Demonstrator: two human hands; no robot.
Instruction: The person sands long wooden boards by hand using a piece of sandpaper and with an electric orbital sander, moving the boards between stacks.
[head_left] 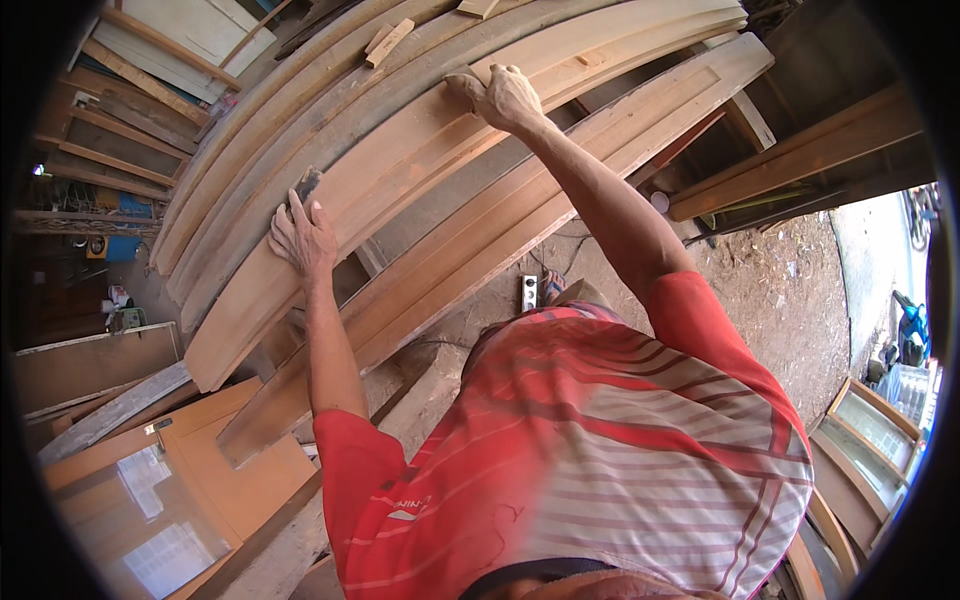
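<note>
A long, curved, light-brown wooden plank (400, 165) runs from lower left to upper right in front of me. My left hand (303, 235) rests on its left part with the fingers spread. A small dark piece (308, 183) touches or lies close to those fingertips; I cannot tell what it is. Farther right, my right hand (508, 100) bears on the plank's upper part with its fingers curled in. Something brownish shows at its left side, too unclear to name. Nearer to me, a second long wooden piece (470, 240) lies roughly parallel to the plank.
Several curved boards (270, 180) lie beyond the plank, with a small wood offcut (390, 43) on top. A white power strip (529, 292) is on the dusty floor. A wooden panel with glass (230, 440) lies at lower left; framed panes (870, 440) lean at right.
</note>
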